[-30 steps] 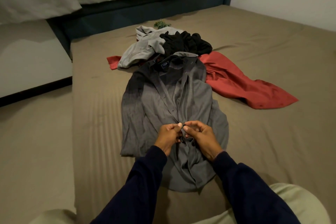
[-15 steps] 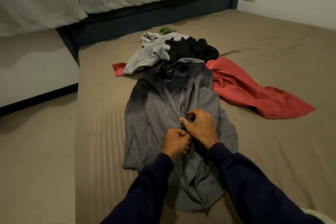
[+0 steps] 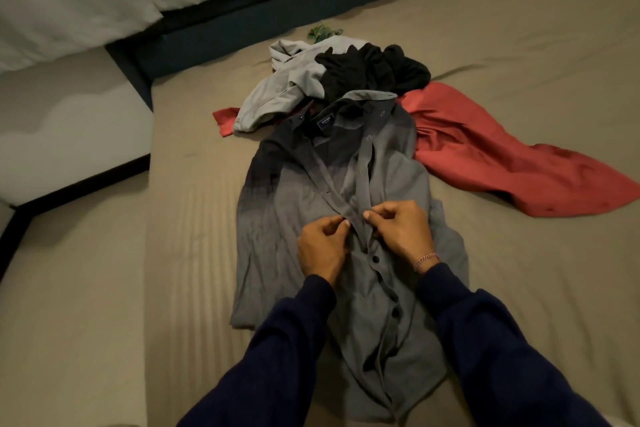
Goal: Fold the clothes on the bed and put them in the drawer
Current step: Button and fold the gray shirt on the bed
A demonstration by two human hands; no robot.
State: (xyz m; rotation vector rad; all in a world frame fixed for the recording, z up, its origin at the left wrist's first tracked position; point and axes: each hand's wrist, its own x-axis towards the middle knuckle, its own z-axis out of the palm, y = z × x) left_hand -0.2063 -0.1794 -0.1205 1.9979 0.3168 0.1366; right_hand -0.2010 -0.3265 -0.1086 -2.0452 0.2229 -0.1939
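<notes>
Grey button-up shirt (image 3: 298,204), flat on bed (image 3: 519,45): left hand (image 3: 320,246) and right hand (image 3: 401,232) pinch its placket, one button higher than before. Lower buttons fastened; folding not begun.

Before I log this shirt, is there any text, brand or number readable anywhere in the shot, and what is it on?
Neck label inside the collar of the grey button-up shirt: small dark tag with pale lettering, too small and blurred to read.
Nothing else in view carries text: none shows on the black garment, the red garment or the bed.
</notes>
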